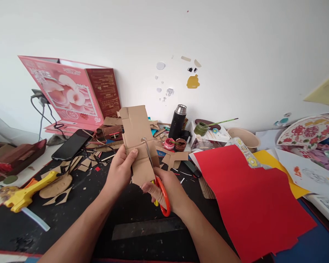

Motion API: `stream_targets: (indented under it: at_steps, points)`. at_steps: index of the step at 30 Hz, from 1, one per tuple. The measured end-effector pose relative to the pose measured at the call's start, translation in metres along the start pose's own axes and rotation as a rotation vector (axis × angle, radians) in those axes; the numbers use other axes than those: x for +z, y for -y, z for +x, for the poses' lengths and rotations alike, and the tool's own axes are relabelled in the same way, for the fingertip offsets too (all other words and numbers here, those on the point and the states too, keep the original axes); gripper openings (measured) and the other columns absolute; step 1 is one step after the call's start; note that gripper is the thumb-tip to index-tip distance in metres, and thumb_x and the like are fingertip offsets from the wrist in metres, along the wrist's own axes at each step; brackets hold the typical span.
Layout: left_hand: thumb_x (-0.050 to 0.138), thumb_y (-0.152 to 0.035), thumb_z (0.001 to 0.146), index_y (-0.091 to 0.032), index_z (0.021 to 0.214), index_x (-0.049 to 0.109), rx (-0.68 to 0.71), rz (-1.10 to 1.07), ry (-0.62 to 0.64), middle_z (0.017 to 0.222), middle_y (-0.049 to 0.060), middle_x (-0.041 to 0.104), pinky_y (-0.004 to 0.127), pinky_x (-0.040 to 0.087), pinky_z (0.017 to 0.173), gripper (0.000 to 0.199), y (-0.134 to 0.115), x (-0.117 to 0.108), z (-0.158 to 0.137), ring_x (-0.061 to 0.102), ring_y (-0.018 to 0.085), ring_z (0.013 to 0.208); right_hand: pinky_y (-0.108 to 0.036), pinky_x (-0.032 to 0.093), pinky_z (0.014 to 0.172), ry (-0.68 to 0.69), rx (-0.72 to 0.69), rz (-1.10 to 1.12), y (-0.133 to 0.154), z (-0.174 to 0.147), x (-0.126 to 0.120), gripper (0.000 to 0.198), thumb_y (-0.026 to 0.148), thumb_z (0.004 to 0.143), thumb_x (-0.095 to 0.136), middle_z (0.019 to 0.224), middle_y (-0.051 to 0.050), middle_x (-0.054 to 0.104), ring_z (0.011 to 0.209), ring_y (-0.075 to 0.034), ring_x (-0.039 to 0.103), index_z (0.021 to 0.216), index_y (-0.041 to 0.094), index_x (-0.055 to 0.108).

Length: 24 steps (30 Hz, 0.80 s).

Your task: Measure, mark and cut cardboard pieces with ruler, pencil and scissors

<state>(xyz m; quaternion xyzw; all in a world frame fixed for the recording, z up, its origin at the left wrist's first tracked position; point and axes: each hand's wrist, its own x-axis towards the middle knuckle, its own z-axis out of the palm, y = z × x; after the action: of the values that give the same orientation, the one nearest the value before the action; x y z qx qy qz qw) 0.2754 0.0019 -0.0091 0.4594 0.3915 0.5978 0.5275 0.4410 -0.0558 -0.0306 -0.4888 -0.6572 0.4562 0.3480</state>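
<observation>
My left hand (124, 164) grips a piece of brown cardboard (137, 126) by its left side, thumb on the front face. The cardboard is held up above the black mat, creased across and cut along its right part. In my right hand (170, 188) is a pair of scissors (163, 197) with red and yellow handles. Their blades lie at the cut in the cardboard, apart at the tips; part of them is hidden by it. Behind the cardboard, a small T-shaped cardboard piece (175, 157) rests on the mat.
A yellow glue gun (30, 191) and a black phone (71, 145) lie at left among cardboard scraps. A pink box (68, 95) stands behind them. Paint jars (201, 128) and a black thermos (177, 122) stand at the back. Red paper (252, 201) covers the right side. A ruler (148, 228) lies in front.
</observation>
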Motion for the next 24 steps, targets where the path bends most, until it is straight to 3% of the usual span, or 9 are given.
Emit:
stream_targets:
  at_steps: [6, 12, 17, 24]
  points:
    - [0.088, -0.046, 0.070, -0.020, 0.095, 0.069, -0.138, -0.063, -0.060, 0.078, -0.001, 0.074, 0.024, 0.049, 0.048, 0.040, -0.005, 0.002, 0.000, 0.061, 0.015, 0.057, -0.023, 0.046, 0.051, 0.047, 0.003, -0.025, 0.004, -0.001, -0.003, 0.060, 0.079, 0.091, 0.068, 0.081, -0.004, 0.076, 0.053, -0.017, 0.069, 0.100, 0.021, 0.068]
    - [0.091, -0.042, 0.060, -0.019, 0.092, 0.070, -0.209, -0.125, -0.083, 0.072, -0.003, 0.071, 0.023, 0.046, 0.043, 0.044, -0.007, 0.006, 0.002, 0.059, 0.014, 0.052, -0.024, 0.048, 0.055, 0.041, 0.059, -0.049, 0.011, -0.002, -0.003, 0.050, 0.067, 0.088, 0.080, 0.084, -0.002, 0.076, 0.058, -0.017, 0.070, 0.107, 0.022, 0.072]
    - [0.090, -0.044, 0.066, -0.019, 0.094, 0.071, -0.166, -0.087, -0.055, 0.074, -0.001, 0.072, 0.022, 0.048, 0.045, 0.042, -0.004, 0.004, 0.001, 0.061, 0.015, 0.055, -0.022, 0.049, 0.047, 0.035, 0.133, 0.049, 0.007, 0.002, 0.003, 0.043, 0.062, 0.092, 0.079, 0.076, -0.001, 0.076, 0.049, -0.015, 0.067, 0.105, 0.022, 0.071]
    - [0.080, -0.053, 0.086, -0.021, 0.118, 0.066, -0.001, 0.044, 0.031, 0.110, 0.009, 0.079, 0.028, 0.060, 0.064, 0.048, 0.009, 0.001, -0.002, 0.074, 0.023, 0.086, -0.019, 0.048, 0.041, -0.027, 0.141, 0.105, 0.006, 0.004, 0.004, 0.028, 0.048, 0.096, 0.074, 0.068, 0.001, 0.071, 0.044, -0.013, 0.063, 0.091, 0.021, 0.068]
